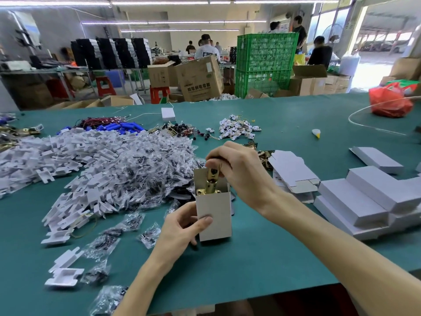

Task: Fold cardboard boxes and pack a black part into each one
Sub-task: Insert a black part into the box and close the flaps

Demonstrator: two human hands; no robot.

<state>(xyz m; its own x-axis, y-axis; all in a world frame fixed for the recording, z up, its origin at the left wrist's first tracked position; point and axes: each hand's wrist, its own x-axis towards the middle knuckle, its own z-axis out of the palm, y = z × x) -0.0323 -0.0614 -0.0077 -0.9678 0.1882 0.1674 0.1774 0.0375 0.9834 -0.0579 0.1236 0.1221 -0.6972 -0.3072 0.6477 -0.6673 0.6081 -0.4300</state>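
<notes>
— Where are you starting?
— I'm starting at the left hand (182,226), low on the left side of the box (215,216). It is gripping the box, with the thumb lying across the front face, and holding it upright with the open mouth facing up.

— And the part?
— The part (210,181) is standing in the mouth of the box, its base about level with the front rim and its stem showing above. Its long axis is running straight up and down, in line with the box. I'm seeing a brass-coloured stem, but the top is hiding under fingers.

— Which hand is nearer to it?
— The right hand (237,169), directly above the box, is pinching the top of the part from above. I'm judging the next move to be a straight push down. With any tilt, the base is likely to be catching on the rim.

— What is lying around?
— Left of the box, white inserts (68,156) and clear bags (141,169) are heaping up on the green table (262,265). Right of the box, flat blanks (291,169) are lying, and beyond them closed boxes (364,201) are sitting in a stack. Far behind the box, green crates (266,65) and people are standing in a workshop.
</notes>
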